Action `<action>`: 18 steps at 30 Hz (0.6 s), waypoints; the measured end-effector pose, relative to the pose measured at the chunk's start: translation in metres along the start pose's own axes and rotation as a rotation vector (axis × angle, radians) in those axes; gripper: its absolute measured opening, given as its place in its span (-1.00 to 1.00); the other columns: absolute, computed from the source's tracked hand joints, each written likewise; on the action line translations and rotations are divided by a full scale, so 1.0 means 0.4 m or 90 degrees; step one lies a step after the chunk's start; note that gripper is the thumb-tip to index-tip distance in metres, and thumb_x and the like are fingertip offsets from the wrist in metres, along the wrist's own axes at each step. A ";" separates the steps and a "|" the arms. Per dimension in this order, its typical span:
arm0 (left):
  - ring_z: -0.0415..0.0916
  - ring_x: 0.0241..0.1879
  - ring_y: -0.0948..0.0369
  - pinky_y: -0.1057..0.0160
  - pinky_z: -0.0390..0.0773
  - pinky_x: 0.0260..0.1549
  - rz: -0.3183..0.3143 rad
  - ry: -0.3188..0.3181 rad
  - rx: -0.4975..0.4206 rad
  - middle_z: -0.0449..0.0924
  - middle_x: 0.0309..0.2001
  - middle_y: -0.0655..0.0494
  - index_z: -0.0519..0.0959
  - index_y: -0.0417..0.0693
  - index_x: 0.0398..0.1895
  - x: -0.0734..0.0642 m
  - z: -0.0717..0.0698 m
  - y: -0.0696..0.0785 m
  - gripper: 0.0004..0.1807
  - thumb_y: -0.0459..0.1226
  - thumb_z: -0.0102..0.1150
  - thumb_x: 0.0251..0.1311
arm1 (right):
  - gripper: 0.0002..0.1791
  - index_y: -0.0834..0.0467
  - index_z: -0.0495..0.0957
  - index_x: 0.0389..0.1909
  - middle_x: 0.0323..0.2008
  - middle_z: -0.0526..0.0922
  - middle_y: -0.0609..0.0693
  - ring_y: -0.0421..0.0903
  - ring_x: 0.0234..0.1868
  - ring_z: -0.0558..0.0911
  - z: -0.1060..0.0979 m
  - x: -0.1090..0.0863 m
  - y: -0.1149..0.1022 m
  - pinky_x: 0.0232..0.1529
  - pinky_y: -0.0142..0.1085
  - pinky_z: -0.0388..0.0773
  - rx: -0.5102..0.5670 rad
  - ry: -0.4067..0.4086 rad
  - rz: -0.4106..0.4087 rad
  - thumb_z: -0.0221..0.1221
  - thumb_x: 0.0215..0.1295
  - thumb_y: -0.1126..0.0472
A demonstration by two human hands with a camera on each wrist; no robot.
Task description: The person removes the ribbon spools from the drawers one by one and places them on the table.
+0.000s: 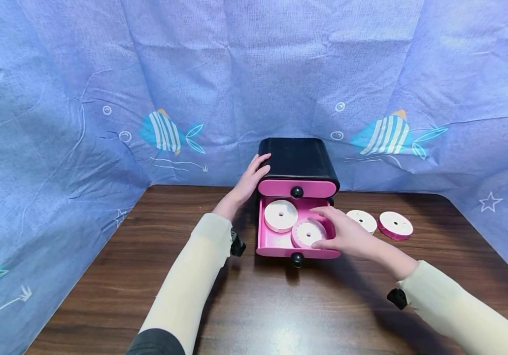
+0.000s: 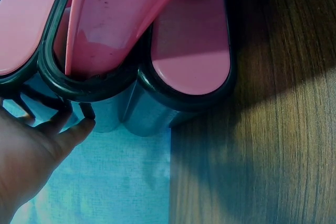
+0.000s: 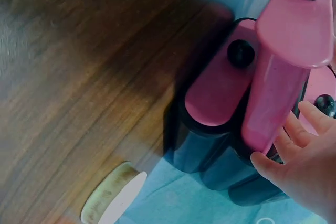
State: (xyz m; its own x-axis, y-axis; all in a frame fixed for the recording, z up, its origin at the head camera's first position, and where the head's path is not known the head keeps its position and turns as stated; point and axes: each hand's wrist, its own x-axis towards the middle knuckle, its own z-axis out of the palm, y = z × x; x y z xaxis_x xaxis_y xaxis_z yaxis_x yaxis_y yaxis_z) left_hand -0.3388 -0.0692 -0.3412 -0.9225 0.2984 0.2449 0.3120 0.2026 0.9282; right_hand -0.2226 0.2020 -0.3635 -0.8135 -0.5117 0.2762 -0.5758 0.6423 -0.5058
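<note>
A black cabinet (image 1: 299,157) with pink drawers stands on the table, its middle drawer (image 1: 276,240) pulled out. Two ribbon spools lie flat inside: a cream spool (image 1: 281,215) at the back left and a pale pink spool (image 1: 308,233) at the front right. My right hand (image 1: 347,234) reaches over the drawer's right side, thumb at the pink spool's near edge, fingers spread beyond its far edge. Against the cabinet's left side rests my left hand (image 1: 248,182), fingers nearly straight; the left wrist view shows its fingertips along the black casing (image 2: 84,95).
Right of the cabinet, a white-faced spool (image 1: 362,222) lies partly behind my right hand. Beside it is a spool with a bright pink rim (image 1: 395,225). A blue fish-print cloth (image 1: 236,88) hangs behind the brown wooden table (image 1: 156,246).
</note>
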 end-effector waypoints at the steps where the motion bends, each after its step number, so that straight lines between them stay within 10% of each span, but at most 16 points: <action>1: -0.34 0.50 0.11 -0.05 -0.17 0.37 0.000 -0.001 0.000 -0.28 0.55 0.00 0.24 0.07 0.46 0.000 0.000 0.000 -0.43 -0.05 -0.11 0.42 | -0.13 0.26 0.41 0.23 0.11 0.53 0.14 0.12 0.14 0.46 0.003 0.001 0.002 0.14 0.09 0.36 0.000 0.000 -0.003 0.54 -0.11 0.03; 18: -0.34 0.50 0.11 -0.05 -0.18 0.37 0.000 -0.004 -0.006 -0.28 0.55 0.00 0.23 0.04 0.47 -0.002 -0.002 0.004 -0.43 -0.07 -0.10 0.42 | -0.13 0.29 0.41 0.25 0.16 0.50 0.19 0.16 0.21 0.42 0.014 0.027 0.012 0.19 0.11 0.32 -0.015 -0.060 -0.021 0.53 -0.11 0.09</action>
State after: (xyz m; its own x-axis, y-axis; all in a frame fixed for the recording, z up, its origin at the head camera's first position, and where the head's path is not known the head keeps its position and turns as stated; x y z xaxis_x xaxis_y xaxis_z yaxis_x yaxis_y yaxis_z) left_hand -0.3376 -0.0697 -0.3396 -0.9210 0.3048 0.2427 0.3095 0.1939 0.9309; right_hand -0.2336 0.1966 -0.3675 -0.7837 -0.5832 0.2139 -0.6046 0.6372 -0.4779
